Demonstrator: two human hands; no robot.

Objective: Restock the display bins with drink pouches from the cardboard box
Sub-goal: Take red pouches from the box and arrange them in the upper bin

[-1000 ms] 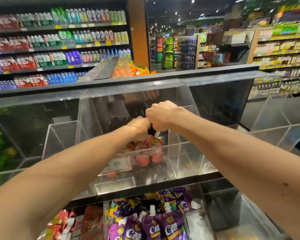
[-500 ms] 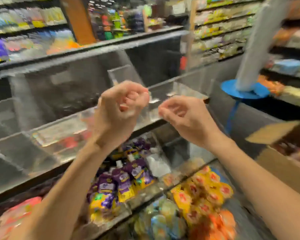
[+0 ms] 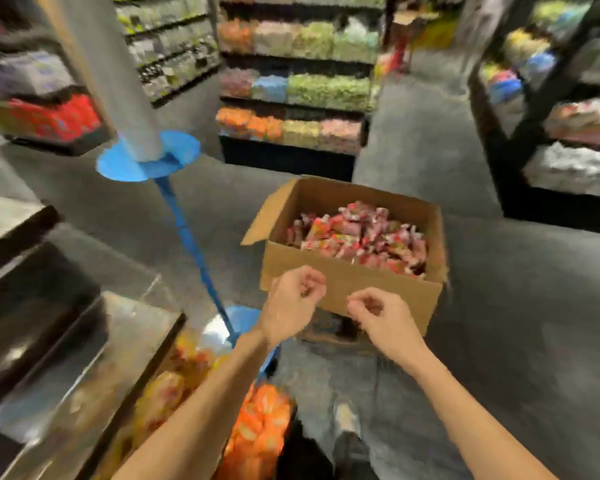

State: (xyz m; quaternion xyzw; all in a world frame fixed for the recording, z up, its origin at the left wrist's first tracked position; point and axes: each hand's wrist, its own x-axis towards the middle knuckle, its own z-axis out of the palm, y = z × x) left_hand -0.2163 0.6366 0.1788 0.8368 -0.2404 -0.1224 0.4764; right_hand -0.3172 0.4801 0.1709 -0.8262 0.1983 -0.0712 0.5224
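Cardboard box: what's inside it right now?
The cardboard box is open and holds a pile of red and pink drink pouches, blurred here. Its near wall and the top layer hide whatever lies deeper, so how far down they go cannot be seen.

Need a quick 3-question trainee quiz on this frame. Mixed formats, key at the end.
1. True or false: the left hand is holding a pouch.
2. The cardboard box is: A) taped shut, B) open with pouches inside, C) open and empty.
3. Fill in: the pole left of the box is coloured ____.
Key: 1 false; 2 B; 3 blue.
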